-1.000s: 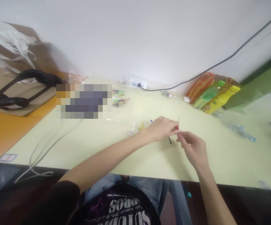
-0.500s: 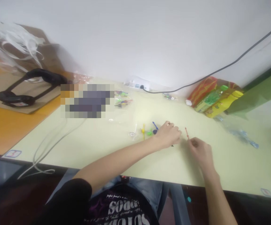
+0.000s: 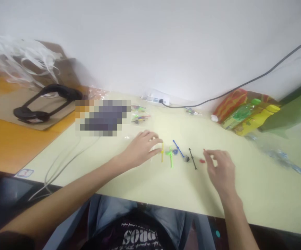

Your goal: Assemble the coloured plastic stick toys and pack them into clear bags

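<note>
My left hand (image 3: 144, 150) hovers at the left end of a row of small coloured plastic pieces, its thumb and forefinger apart near a yellow stick (image 3: 162, 156). A whitish stick is mostly hidden under that hand. Rightward lie a light green stick (image 3: 171, 160), a blue stick (image 3: 178, 149) with a round blue piece (image 3: 175, 152), and a black stick (image 3: 192, 159) beside a round black piece (image 3: 186, 158). My right hand (image 3: 221, 170) pinches a red stick (image 3: 204, 150), only its tip showing. A small red piece (image 3: 201, 161) lies just below the fingertips.
Several bagged coloured pieces (image 3: 140, 118) lie behind, near a pixelated dark object (image 3: 105, 117). A power strip (image 3: 154, 97) with a grey cable stands against the wall. Bottle-shaped packs (image 3: 256, 119) and crumpled clear plastic (image 3: 283, 158) are at right; a black frame (image 3: 48, 104) is at left.
My left hand has moved left from the black stick to the yellow one, uncovering the blue and black pieces. My right hand stays near the red stick, now mostly hidden. The view has shifted slightly.
</note>
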The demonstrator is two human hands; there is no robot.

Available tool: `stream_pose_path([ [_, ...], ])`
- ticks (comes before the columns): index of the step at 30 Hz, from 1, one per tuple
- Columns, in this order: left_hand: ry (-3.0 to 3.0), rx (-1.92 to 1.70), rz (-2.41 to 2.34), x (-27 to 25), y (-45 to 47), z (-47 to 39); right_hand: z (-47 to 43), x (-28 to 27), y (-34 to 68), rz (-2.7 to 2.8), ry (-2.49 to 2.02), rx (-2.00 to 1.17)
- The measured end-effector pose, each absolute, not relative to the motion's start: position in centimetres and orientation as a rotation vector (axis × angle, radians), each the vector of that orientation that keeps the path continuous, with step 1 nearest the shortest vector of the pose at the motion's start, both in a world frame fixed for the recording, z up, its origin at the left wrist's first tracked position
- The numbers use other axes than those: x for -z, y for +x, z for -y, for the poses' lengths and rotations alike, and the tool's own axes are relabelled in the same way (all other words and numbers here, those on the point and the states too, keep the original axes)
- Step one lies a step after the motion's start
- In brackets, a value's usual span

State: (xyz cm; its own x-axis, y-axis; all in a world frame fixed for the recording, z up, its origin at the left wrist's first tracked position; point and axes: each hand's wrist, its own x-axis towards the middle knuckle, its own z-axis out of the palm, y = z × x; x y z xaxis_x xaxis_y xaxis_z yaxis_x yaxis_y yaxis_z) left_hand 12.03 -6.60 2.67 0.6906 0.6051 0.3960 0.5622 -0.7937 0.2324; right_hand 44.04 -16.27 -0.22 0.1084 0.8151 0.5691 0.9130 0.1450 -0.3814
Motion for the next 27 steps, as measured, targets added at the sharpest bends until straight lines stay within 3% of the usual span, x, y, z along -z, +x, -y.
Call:
stream_pose_path([
  [4, 2.761, -0.551, -0.880, 0.2, 8.9, 7.8, 11.5, -1.4, 36.1, 2.159, -1.376, -0.026],
  [10, 2.513, -0.648, -0.895, 2.7, 6.9, 8.4, 7.1, -1.3, 29.7, 2.686, -1.395, -0.141],
  [27, 2.246, -1.062, -1.199, 2.3, 0.8, 7.1, 6.3, 0.2, 28.1, 2.611, -1.228, -0.249],
])
